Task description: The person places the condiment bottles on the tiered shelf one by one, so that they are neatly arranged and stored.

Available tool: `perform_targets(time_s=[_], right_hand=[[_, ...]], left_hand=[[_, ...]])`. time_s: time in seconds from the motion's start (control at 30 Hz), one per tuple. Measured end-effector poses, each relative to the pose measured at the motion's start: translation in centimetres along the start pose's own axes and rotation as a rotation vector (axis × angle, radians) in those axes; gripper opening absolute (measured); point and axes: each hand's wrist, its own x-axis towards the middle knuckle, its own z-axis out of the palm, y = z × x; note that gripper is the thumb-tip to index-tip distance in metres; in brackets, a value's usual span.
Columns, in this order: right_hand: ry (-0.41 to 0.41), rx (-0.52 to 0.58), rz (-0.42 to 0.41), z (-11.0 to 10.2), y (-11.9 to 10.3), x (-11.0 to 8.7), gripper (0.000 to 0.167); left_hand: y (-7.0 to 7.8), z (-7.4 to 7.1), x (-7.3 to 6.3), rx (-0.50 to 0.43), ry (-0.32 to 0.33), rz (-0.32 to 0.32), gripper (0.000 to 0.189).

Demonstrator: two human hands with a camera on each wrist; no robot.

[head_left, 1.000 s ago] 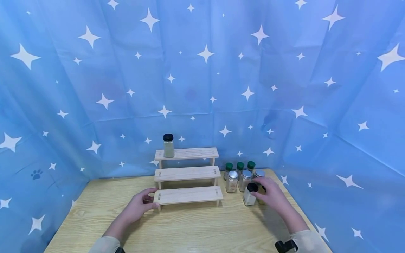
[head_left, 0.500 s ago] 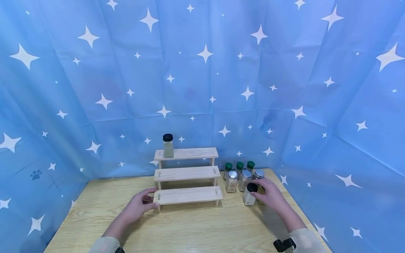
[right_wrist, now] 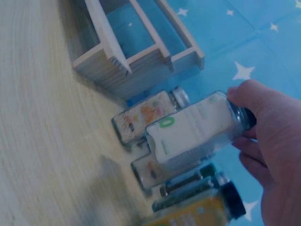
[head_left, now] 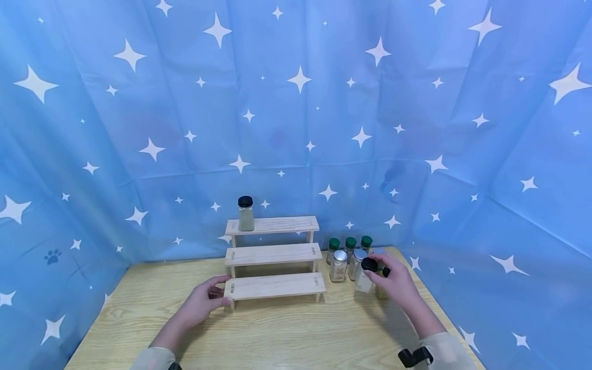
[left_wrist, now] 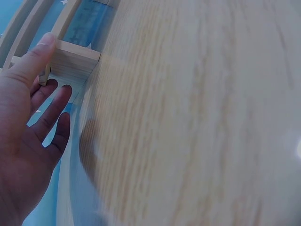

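Observation:
My right hand (head_left: 395,280) pinches the black cap of a glass spice jar (head_left: 364,283) with white contents and holds it slightly tilted, just off the table. In the right wrist view this jar (right_wrist: 193,127) has a pale label with green print, and thumb and fingers are around its cap. My left hand (head_left: 203,300) grips the left end of a three-tier wooden shelf rack (head_left: 275,253) at the lowest tier. From the left wrist, its thumb lies on the rack's end (left_wrist: 75,56), with the other fingers partly behind it. Another black-capped jar (head_left: 246,216) stands on the top tier's left end.
Several jars stand right of the rack: a silver-capped jar (head_left: 338,268) in front, green-capped jars (head_left: 334,245) behind, and a black-capped yellow jar (right_wrist: 193,214) by my right hand. The wooden table (head_left: 287,334) ends at a blue star-patterned curtain (head_left: 277,128).
The right hand has lifted the black-capped jar slightly up from the table, beside the other jars. My left hand and the rack stay in place.

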Motion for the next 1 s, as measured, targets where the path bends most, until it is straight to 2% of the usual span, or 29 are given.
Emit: perform_targets(time_s=[0.3, 0.67, 1.0], right_hand=[[0.014, 0.146, -0.048, 0.6, -1.8, 1.3, 0.038], [-0.013, 0.198, -0.078, 1.5, -4.9, 3.8, 0.04], [-0.031, 0.277, 0.024, 2.7, -7.8, 7.2, 0.038]], left_hand=[[0.2, 0.0, -0.1, 0.001, -0.002, -0.002, 0.073], [0.2, 0.0, 0.1, -0.011, 0.014, -0.018, 0.073], [-0.1, 0.0, 0.0, -0.011, 0.005, -0.01, 0.072]])
